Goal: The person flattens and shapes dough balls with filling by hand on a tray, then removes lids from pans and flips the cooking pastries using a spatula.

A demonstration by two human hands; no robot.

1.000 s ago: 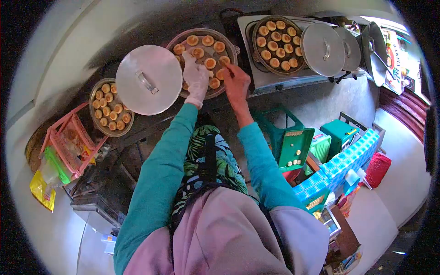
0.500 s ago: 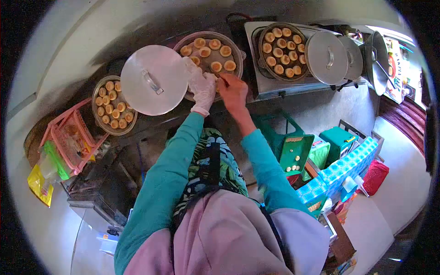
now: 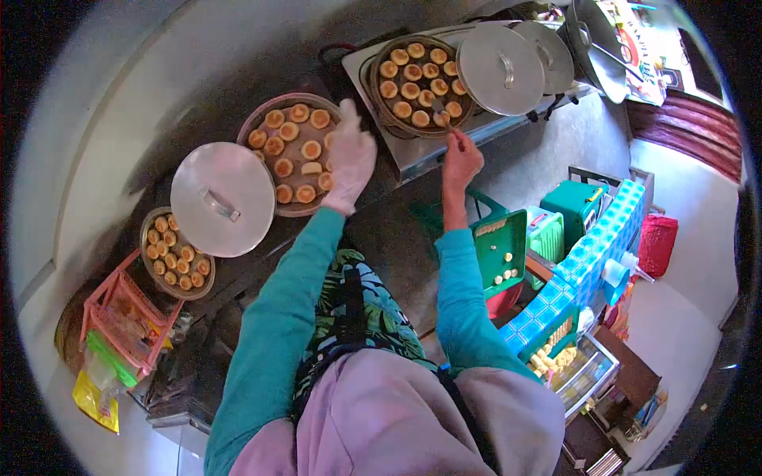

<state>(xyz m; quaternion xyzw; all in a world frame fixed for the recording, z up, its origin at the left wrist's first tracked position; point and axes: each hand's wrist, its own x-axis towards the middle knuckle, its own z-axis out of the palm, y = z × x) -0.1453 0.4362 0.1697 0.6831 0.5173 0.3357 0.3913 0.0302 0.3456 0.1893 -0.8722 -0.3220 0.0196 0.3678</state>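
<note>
My right hand (image 3: 460, 163), bare, pinches a small spatula (image 3: 438, 105) whose flat grey tip reaches into the right-hand pan (image 3: 380, 97) on the stove. Several round browned buns (image 3: 412, 72) lie in that pan, some near the spatula tip. In a clear plastic glove, my left hand (image 3: 352, 163) is held over the right edge of the middle pan (image 3: 248, 127). Its fingers stretch forward and seem to hold nothing. More browned buns (image 3: 283, 167) sit in this pan, one of them on its side. My left hand hides part of the rim.
A round metal lid (image 3: 224, 178) overlaps the middle pan and a smaller bun-filled pan (image 3: 208, 292) at left. Another lid (image 3: 502, 71) leans beside the stove (image 3: 413, 163). A pink basket (image 3: 127, 305) is far left; a green tray (image 3: 496, 234) stands below right.
The view has shifted right. My right hand has moved from the middle pan to the right-hand pan with the spatula. My left hand has come away from the buns to the pan's right edge.
</note>
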